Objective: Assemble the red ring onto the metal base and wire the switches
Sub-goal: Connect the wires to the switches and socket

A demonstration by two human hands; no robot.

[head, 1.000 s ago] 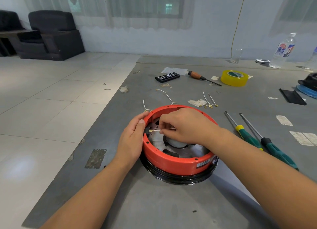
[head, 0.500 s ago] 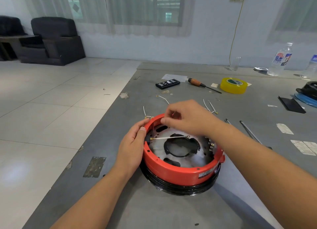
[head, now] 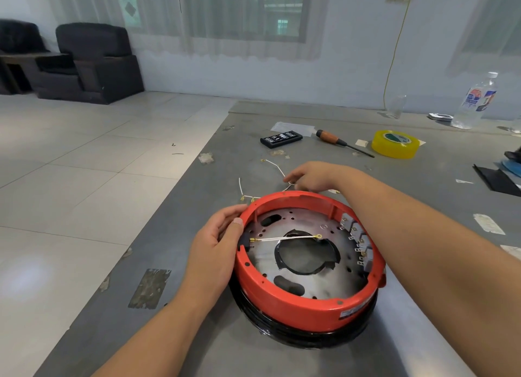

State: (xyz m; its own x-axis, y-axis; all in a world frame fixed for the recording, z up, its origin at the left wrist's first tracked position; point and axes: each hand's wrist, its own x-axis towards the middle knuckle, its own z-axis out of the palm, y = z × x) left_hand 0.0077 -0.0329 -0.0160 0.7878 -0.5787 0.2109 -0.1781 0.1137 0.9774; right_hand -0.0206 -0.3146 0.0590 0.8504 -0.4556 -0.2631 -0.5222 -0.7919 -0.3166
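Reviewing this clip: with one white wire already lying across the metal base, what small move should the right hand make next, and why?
Probably pinch the loose white wire behind the red ring and bring it inside. The right hand is at that wire's near end, while the left hand steadies the ring, and switch terminals look bare.

The grey tabletop point(head: 282, 357) carries a yellow tape roll point(head: 395, 144), a wooden-handled screwdriver point(head: 335, 140), a black bit case point(head: 281, 139) and loose white wires point(head: 273, 165).

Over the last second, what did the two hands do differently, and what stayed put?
The right hand left the white wire lying across the metal base inside the red ring and moved beyond the far rim, fingers now at a loose wire on the table. The left hand kept its grip on the ring's left rim; ring and base did not shift.
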